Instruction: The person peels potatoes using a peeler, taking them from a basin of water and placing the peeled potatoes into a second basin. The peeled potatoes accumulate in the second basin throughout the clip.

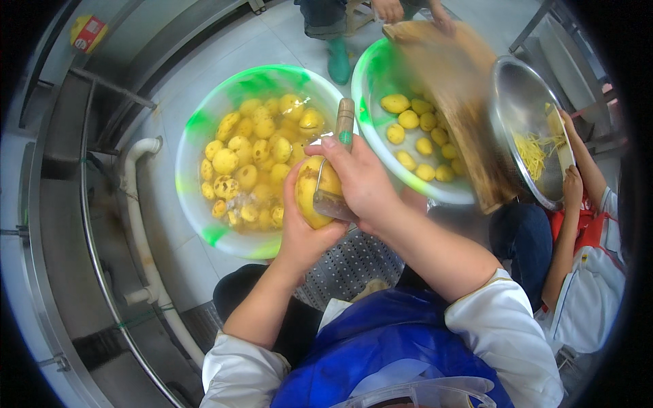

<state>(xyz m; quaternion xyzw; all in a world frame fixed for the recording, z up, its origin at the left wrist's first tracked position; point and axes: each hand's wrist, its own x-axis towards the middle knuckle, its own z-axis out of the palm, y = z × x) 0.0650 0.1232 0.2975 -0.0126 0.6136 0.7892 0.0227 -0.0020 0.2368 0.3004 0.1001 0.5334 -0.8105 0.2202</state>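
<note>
My left hand (303,239) cups a large yellow potato (309,191) from below and the left side. In my right hand (368,186) is a wooden-handled peeling knife (345,115); its handle points away from me. The knife's metal blade, with a thin wire loop, lies against the potato's right side. Just beyond my hands stands a green-and-white plastic basin (184,158) of cloudy water. Many yellow potatoes (246,177), some with brown patches of skin, sit in that water.
A second basin (376,153) of peeled-looking potatoes stands at right, partly covered by a wooden board (451,66) that another person's hands touch. Farther right, a co-worker holds a grater (560,140) over a steel colander (497,102) with yellow shreds. A white pipe (137,204) runs at left.
</note>
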